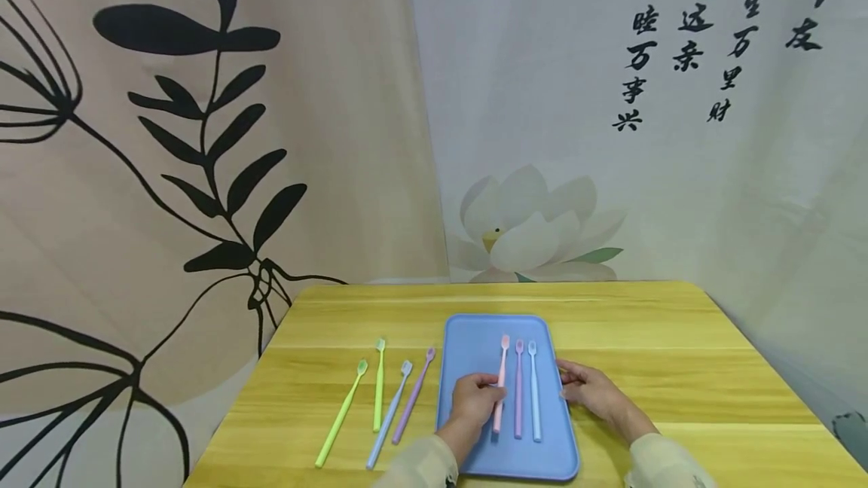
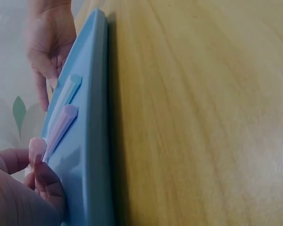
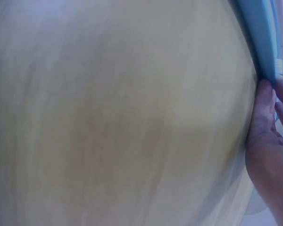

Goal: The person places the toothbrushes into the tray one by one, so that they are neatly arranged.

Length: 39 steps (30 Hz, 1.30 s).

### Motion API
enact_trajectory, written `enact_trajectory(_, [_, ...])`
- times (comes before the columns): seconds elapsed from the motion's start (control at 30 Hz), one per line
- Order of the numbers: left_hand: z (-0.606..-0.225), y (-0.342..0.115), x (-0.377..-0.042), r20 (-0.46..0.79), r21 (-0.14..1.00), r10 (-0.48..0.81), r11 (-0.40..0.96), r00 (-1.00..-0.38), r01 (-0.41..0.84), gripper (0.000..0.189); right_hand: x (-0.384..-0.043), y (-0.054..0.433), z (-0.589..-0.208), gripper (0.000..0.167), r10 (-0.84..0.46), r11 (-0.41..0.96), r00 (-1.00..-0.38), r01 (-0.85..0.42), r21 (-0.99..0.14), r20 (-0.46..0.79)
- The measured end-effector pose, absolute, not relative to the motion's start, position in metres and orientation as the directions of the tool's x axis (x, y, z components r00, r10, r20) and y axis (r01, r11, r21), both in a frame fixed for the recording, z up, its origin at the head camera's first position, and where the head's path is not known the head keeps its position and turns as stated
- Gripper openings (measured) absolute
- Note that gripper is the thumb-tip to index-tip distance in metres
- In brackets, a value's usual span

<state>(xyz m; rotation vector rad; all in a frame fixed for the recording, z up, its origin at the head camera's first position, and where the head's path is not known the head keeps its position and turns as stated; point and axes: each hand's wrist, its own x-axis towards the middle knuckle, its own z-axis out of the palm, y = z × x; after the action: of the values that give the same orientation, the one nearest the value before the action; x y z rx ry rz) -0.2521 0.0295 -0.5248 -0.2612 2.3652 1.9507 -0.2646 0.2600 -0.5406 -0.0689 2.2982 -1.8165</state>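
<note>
Left hand [image 1: 477,401] pinches the pink brush [image 1: 502,373], aligned near-to-far, just left of the tray's [image 1: 557,446] purple brush [image 1: 519,388]. Right hand [image 1: 597,392] grips the tray.

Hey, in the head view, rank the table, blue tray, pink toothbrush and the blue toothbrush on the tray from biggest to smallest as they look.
1. Table
2. Blue tray
3. Pink toothbrush and the tray's blue toothbrush: too alike to rank.

Yellow table [image 1: 644,352]; tray [image 1: 471,345], four toothbrushes [image 1: 341,414]
</note>
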Motion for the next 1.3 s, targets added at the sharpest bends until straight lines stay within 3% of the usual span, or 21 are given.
enact_trajectory(0.8, [-0.532, 0.042, -0.254, -0.047, 0.862, -0.128, 0.497, -0.991, -0.105, 0.013, -0.262, 0.258, -0.537, 0.063, -0.162, 0.238, -0.975, 0.11, -0.965, -0.151])
enact_trajectory(1.3, [-0.527, 0.04, -0.252, -0.032, 0.844, -0.112, 0.529, -0.993, -0.087, 0.011, -0.262, 0.256, -0.537, 0.062, -0.126, 0.256, -0.977, 0.137, -0.957, -0.174])
